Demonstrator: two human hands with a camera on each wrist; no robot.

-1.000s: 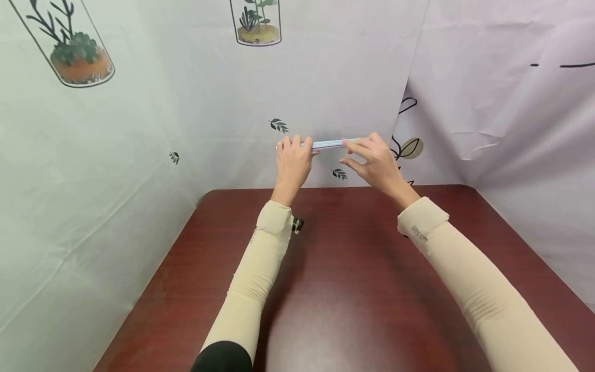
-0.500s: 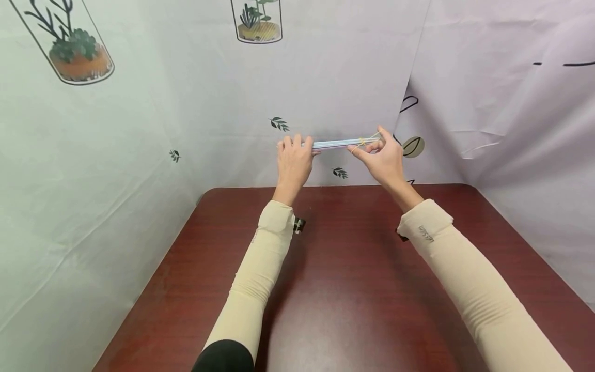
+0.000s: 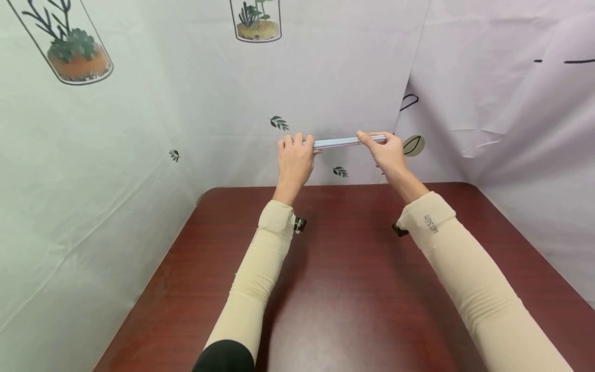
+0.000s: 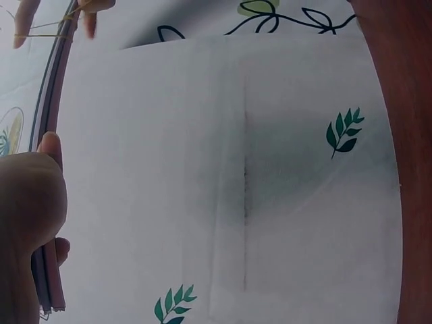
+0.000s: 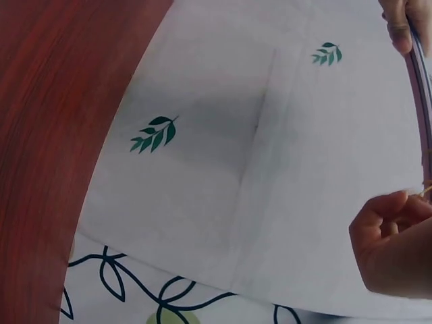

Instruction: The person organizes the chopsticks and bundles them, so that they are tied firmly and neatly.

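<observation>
Up before the back wall, my left hand (image 3: 295,164) grips the left part of a long, slim light-blue and pinkish bundle (image 3: 335,142). In the left wrist view the bundle (image 4: 48,111) shows several thin layers side by side; its exact kind cannot be told. Near its right end, my right hand (image 3: 389,155) holds a thin yellow rubber band (image 4: 42,35), which looks stretched between fingers and runs across the bundle. From the right wrist view, the right hand (image 5: 391,246) is curled beside the bundle, with a bit of band (image 5: 425,192) at its edge.
A dark red wooden table (image 3: 344,268) lies below both arms. White cloth with printed plants (image 3: 209,103) hangs behind and along the sides. Small black devices sit at the left wrist (image 3: 299,224) and the right wrist (image 3: 400,230).
My right hand has shifted slightly right and turned, its thumb now over the bundle near its right end. The band was spread between thumb and finger half a second ago. The left hand stays in place.
</observation>
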